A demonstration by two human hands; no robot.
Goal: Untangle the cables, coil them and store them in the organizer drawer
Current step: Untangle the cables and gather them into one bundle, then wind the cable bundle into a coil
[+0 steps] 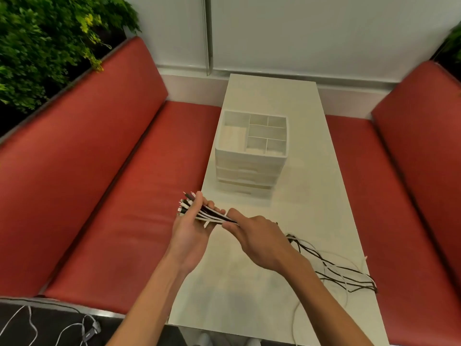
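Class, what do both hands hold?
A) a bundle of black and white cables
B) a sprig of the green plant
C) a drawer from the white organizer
A: the left hand and right hand both grip the bundle of black and white cables.

A narrow white table (269, 96) runs up to a plain white wall (324, 33), which is split by a vertical strip (208, 33). Red padded benches flank it, the left bench (99, 196) and the right bench (411, 183), each with a cushioned backrest. Leafy green plants (50, 46) rise behind the left backrest, and the floor (57, 318) at lower left is dark.
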